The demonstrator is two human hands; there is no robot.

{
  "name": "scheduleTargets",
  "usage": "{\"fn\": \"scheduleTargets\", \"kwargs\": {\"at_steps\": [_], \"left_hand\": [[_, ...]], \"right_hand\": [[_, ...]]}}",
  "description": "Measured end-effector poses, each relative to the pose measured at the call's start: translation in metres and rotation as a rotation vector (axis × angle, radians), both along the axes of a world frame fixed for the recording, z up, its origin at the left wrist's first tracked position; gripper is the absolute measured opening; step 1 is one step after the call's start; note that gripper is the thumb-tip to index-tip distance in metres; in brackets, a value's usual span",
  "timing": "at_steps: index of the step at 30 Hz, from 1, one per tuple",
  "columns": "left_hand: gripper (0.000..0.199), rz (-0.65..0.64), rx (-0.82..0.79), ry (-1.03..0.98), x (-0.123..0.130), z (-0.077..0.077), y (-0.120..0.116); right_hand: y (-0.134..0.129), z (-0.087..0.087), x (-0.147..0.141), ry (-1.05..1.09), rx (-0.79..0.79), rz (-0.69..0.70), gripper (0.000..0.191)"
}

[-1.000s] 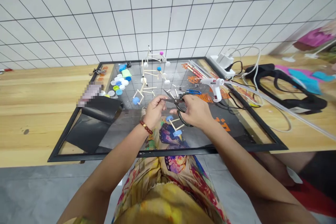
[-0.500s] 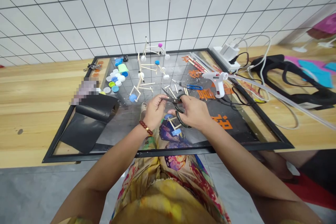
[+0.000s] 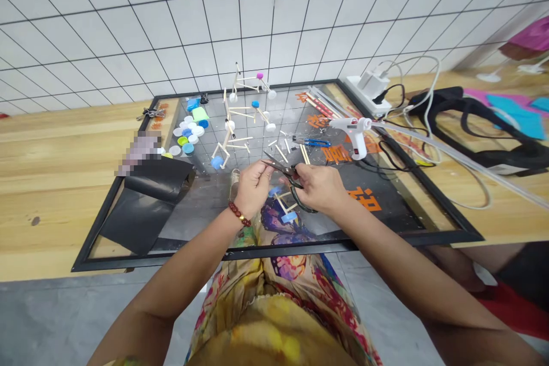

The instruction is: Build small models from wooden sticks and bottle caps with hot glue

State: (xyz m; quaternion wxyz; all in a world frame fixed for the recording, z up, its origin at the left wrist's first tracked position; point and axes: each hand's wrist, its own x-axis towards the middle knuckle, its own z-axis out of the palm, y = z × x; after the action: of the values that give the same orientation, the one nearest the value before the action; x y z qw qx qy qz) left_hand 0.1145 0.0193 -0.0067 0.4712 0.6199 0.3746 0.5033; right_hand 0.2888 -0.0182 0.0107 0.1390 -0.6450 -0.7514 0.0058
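My right hand grips the handles of black-handled scissors, whose blades point left and stand slightly apart. At the blade tips, my left hand is closed in a pinch; whatever lies between its fingers is too small to make out. Beneath the scissors, a small stick frame with blue bottle caps rests on the glass-like panel. Farther back stand three stick models with cap wheels, one with a blue cap in front. Short cut sticks are scattered just beyond the blades.
A white glue gun stands to the right, its cord near a power strip. Blue snips lie beside it. Loose bottle caps and black sheets are at left. Black straps lie far right.
The scissor blades have drawn closer together. My hands stay in nearly the same place, and the view has shifted slightly.
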Motion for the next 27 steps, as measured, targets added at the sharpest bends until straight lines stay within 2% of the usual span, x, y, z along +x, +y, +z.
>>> {"fn": "scheduleTargets", "kwargs": {"at_steps": [6, 11, 15, 19, 24, 27], "left_hand": [[0.021, 0.055, 0.196, 0.141, -0.002, 0.004, 0.001], [0.021, 0.047, 0.212, 0.142, -0.004, 0.005, 0.003], [0.021, 0.038, 0.221, 0.154, -0.004, 0.004, 0.002], [0.019, 0.035, 0.289, 0.188, -0.005, -0.002, 0.004], [0.021, -0.014, 0.424, 0.214, -0.002, -0.006, 0.007], [0.026, -0.084, 0.332, 0.098, 0.002, -0.003, 0.007]], "right_hand": [[0.000, 0.009, -0.006, -0.081, -0.007, -0.006, 0.031], [0.003, 0.004, 0.001, -0.074, -0.027, 0.012, 0.028], [0.001, 0.003, 0.001, -0.108, 0.016, 0.007, 0.028], [0.001, 0.004, 0.001, -0.128, 0.061, 0.028, 0.033], [0.006, 0.003, 0.006, -0.104, 0.023, 0.072, 0.021], [0.011, 0.003, 0.007, -0.004, 0.067, -0.029, 0.022]]}}
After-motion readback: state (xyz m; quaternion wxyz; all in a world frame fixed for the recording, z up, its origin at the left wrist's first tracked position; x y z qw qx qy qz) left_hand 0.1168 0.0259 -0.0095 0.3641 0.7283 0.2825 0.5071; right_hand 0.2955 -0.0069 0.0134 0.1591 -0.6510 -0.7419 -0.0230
